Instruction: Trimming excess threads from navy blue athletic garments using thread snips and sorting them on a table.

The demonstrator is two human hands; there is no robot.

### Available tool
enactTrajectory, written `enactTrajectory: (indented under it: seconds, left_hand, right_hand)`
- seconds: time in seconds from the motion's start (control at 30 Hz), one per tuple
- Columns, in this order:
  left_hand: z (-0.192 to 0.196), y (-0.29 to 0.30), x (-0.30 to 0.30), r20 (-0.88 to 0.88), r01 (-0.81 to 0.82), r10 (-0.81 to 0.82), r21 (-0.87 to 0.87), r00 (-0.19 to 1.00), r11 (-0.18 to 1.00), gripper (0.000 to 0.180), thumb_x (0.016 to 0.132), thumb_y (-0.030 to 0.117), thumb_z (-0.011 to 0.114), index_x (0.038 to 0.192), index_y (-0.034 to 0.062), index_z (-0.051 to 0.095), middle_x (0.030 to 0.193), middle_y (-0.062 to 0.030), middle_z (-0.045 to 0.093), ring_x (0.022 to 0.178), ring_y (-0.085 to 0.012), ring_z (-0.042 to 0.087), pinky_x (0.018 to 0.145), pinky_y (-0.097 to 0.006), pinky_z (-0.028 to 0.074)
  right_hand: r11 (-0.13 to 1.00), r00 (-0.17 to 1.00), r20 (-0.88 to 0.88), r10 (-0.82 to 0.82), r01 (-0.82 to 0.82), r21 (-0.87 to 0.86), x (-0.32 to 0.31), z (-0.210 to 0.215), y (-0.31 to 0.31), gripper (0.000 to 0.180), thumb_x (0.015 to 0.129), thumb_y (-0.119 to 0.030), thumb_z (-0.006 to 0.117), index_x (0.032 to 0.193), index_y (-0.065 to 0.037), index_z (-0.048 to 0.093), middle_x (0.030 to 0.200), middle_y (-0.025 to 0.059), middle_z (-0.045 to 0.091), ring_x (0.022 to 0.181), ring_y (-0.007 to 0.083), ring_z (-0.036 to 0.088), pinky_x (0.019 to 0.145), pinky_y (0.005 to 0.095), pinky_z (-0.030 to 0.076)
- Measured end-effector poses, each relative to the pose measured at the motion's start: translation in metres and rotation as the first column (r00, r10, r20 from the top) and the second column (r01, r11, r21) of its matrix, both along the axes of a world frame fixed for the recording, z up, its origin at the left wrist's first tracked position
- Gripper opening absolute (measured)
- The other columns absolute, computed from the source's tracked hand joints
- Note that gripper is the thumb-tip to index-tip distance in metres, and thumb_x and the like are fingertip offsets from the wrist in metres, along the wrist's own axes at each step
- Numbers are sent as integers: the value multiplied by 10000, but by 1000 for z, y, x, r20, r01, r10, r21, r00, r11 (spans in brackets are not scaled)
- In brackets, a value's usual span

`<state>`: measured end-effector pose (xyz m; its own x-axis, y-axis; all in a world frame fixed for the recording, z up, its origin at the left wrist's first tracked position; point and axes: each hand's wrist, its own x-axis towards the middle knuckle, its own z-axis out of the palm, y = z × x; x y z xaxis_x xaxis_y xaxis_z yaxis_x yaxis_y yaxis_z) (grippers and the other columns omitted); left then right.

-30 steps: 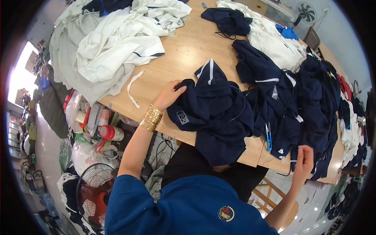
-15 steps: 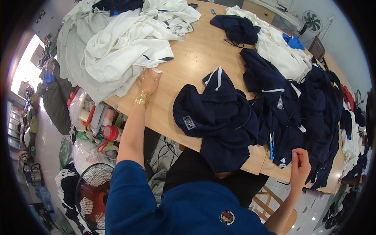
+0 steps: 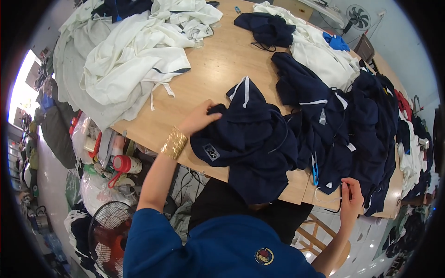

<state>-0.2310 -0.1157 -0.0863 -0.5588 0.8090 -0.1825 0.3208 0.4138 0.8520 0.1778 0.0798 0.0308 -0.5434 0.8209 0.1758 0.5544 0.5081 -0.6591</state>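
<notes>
Head view: left hand point(image 3: 198, 118) fingers point(image 3: 214, 116) grip navy garment point(image 3: 252, 139) edge.

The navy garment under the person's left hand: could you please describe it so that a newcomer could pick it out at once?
On the wooden table, between the white pile at the left and the dark heap at the right, one navy garment lies alone at the near edge. The left hand grips it. Unlike its neighbours, it shows two white stripes at its top and a small square patch near its left edge.

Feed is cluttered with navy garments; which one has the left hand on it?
The navy hoodie lying apart at the table's near edge, white-striped hood up; the left hand grips its left side. The others are heaped to its right.
</notes>
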Motion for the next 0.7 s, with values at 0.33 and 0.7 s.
enactTrajectory:
  seconds: [0.33,0.7]
  left_hand:
    - [90,34,157,-262,333,-221,545,939,770,390,589,-65,656,913,57,477,921,-74,520,880,-285,502,823,-334,392]
    - [100,20,177,34,311,-371,479,928,821,594,658,7,721,1184,63,451,1163,-82,496,1061,-224,513,892,-298,419]
  right_hand:
    - [813,864,-217,455,-502,-294,-92,-6,-46,760,693,-84,710,1363,-145,357,539,-9,328,501,87,360,499,223,322]
    - [875,860,-391,329,-433,-216,-81,-21,-45,283,736,-24,664,988,-55,539,561,-40,357,532,28,325,497,180,272]
